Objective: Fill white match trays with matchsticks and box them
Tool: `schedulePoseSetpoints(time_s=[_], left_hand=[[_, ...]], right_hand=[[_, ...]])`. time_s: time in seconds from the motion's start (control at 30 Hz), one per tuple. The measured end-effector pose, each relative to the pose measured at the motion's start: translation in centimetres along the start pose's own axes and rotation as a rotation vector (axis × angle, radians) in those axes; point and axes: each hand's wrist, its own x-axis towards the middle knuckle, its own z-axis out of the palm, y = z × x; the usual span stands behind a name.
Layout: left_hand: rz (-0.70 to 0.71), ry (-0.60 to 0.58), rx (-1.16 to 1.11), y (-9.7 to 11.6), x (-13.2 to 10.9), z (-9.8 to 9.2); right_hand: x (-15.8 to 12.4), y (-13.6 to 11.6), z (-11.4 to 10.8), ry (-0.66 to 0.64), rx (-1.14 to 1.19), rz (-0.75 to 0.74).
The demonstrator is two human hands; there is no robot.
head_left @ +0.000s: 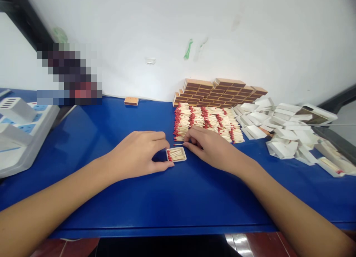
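My left hand [141, 153] grips the left end of a small white matchbox tray [180, 160] between thumb and fingers. Red-headed matches [175, 154] lie inside the tray, their heads toward my left hand. Just above and to the right, my right hand [204, 144] pinches a single match [178, 144], its red head pointing left. Behind that hand is a wide heap of matches [205, 118] in stacked rows, partly hidden by my fingers.
Closed brown matchboxes [222, 92] are stacked against the wall, and one matchbox [131, 101] stands apart at the left. White empty trays [286, 123] pile up on the right, near a phone [319, 112]. A power strip [30, 131] sits far left on the blue table [155, 201].
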Motion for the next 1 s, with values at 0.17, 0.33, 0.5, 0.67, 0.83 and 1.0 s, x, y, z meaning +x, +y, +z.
schedulePoseSetpoints(time_s=[0.17,0.33,0.5,0.67,0.83,1.0], left_hand=[[-0.005,-0.002,0.008,0.05,-0.01,-0.05],[-0.004,-0.004,0.006,0.06,0.03,-0.13],[-0.007,-0.007,0.008,0.05,0.02,-0.14],[-0.003,-0.004,0.009,0.01,0.03,-0.08],[0.002,-0.002,0.008,0.04,0.02,-0.09],[-0.002,-0.004,0.010,0.05,0.00,-0.12]], right_hand=[[0.05,0.12,-0.09,0.018,0.022,-0.022],[0.08,0.29,-0.04,0.019,0.004,-0.026],[0.03,0.49,0.05,0.012,-0.015,-0.011],[-0.15,0.59,0.00,0.020,-0.028,0.000],[-0.14,0.38,-0.10,0.021,-0.005,-0.043],[-0.03,0.41,-0.16,0.010,-0.019,-0.039]])
